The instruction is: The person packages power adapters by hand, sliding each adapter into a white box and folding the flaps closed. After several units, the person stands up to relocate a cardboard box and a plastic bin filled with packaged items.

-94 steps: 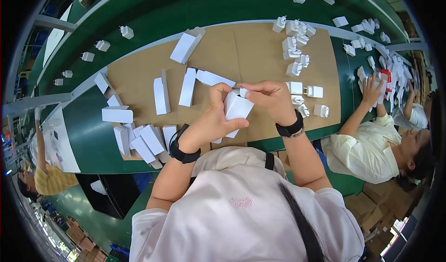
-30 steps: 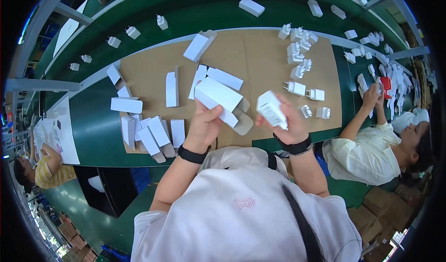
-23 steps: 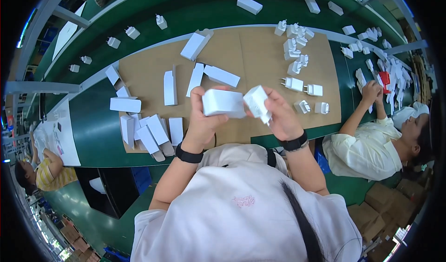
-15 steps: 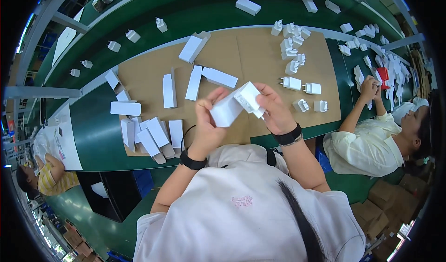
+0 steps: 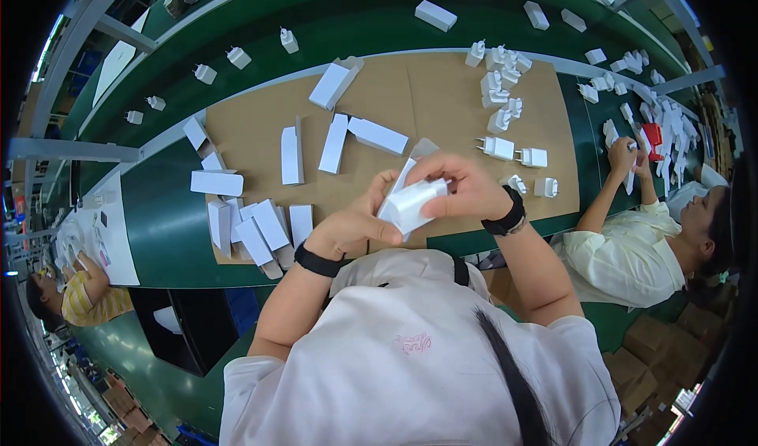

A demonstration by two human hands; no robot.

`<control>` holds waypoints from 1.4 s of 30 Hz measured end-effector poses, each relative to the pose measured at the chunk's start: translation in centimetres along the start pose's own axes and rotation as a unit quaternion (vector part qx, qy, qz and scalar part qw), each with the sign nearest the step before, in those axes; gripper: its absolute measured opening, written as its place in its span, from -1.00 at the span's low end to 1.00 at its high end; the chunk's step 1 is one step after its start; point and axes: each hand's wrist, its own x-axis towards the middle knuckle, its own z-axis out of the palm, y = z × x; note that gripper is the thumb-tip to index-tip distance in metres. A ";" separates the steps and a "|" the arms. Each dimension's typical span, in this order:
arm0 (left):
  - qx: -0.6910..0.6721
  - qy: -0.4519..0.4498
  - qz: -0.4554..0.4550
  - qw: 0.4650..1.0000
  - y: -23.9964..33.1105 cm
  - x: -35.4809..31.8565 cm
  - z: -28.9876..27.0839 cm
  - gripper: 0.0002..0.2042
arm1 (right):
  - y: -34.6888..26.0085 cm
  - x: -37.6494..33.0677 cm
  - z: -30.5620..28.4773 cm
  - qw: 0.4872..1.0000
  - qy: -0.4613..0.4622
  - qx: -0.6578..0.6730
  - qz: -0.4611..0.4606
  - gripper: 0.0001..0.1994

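Observation:
My left hand [image 5: 354,223] is closed around a small white box [image 5: 405,174], whose flap stands up at its far end. In front of that box, my right hand [image 5: 467,187] pinches a white plug-in charger [image 5: 416,206] between thumb and fingers. Its prongs point to the right, toward my right hand. The charger covers much of the box, so I cannot tell whether the two touch. Beyond my hands, two more white boxes [image 5: 378,135] lie on the brown cardboard sheet [image 5: 442,90]. More white chargers [image 5: 497,147] stand and lie near the right hand.
A heap of white boxes [image 5: 253,240] lies at the left on the green table [image 5: 162,221]. Several chargers [image 5: 238,57] sit along the raised back ledge. A co-worker [image 5: 620,248] at the right handles white pieces near a red object [image 5: 651,136]; another person [image 5: 87,296] sits far left.
My hands have come closer together and lower. The box has turned so its open flap points away from me, and the charger has swung across in front of it, prongs now to the right.

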 end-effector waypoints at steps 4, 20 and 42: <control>0.205 0.120 0.028 0.971 1.0 0.9 0.9 -0.05 | 0.3 -0.3 0.4 0.920 0.256 0.271 -0.124 -0.41; 0.247 0.156 0.068 0.954 0.0 0.7 2.2 -0.36 | 0.6 0.4 -0.1 0.943 0.293 0.040 -0.155 -0.59; 0.229 0.158 0.227 0.933 -0.3 1.2 1.5 -0.26 | 3.0 -0.1 1.5 0.969 0.235 0.013 -0.070 -0.53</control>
